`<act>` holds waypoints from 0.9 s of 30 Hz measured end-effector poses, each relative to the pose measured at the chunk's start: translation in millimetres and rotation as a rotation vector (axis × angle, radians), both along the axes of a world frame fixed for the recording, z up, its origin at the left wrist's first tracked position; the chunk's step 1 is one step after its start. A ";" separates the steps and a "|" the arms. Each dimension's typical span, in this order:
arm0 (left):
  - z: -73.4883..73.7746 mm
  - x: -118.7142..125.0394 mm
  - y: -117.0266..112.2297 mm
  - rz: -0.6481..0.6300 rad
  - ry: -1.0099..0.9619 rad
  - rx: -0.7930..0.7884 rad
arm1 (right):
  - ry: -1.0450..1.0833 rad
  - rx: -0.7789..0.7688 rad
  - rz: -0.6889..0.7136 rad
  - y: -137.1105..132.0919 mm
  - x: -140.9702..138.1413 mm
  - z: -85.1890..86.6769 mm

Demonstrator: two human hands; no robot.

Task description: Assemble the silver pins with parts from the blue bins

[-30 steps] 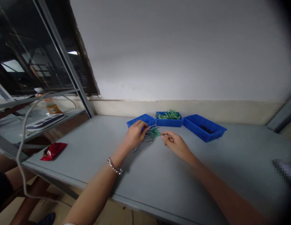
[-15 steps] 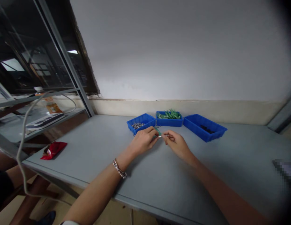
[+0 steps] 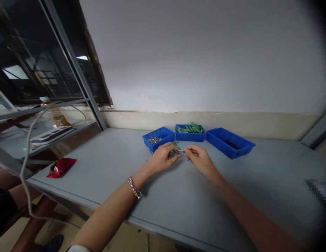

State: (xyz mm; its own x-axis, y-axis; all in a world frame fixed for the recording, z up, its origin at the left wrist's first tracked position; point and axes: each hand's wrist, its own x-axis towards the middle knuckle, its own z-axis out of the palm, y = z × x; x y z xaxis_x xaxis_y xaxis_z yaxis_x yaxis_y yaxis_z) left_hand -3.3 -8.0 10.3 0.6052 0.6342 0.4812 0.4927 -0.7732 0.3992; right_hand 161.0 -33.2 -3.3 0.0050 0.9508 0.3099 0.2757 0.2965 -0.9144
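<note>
My left hand (image 3: pixel 163 159) rests on the grey table (image 3: pixel 105 161) with its fingers closed round a small green circuit board (image 3: pixel 175 145). My right hand (image 3: pixel 201 160) is just to the right of it, pinching a thin metal pin whose tip points at the board. Both hands sit in front of three blue trays. The left tray (image 3: pixel 159 137) holds small silvery metal parts. The middle tray (image 3: pixel 189 133) holds green boards. The right tray (image 3: pixel 229 142) has a few dark bits in it. A bracelet is on my left wrist.
A red packet (image 3: pixel 60 167) lies near the table's left edge. To the left stands a metal shelf (image 3: pixel 47 134) with a flat device, a bottle and a hanging grey cable. A blurred patch covers the table's far right. A wall stands close behind the trays.
My left hand came back from the left tray toward me and closed on the green board. The right hand stayed close by, holding its pin at the board.
</note>
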 end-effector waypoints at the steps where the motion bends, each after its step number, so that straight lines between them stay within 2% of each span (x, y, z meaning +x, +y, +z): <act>1: 0.0 0.5 -0.1 -0.001 -0.013 -0.021 | -0.003 -0.001 -0.003 0.1 0.0 0.1; 13: 2.4 3.6 -1.0 -0.003 -0.132 -0.166 | -0.035 0.017 0.008 0.1 -1.0 -2.6; 27: 2.4 2.8 -0.8 0.005 -0.211 -0.149 | 0.018 -0.027 0.035 0.5 -3.2 -3.0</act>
State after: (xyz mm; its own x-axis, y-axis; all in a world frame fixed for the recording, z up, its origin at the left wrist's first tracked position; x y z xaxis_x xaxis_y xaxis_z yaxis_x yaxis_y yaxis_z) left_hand -0.5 -8.8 12.7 0.4984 0.7103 0.4971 0.3902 -0.6958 0.6030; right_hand 157.8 -32.7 -6.3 -0.0228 0.9586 0.2838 0.2492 0.2804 -0.9270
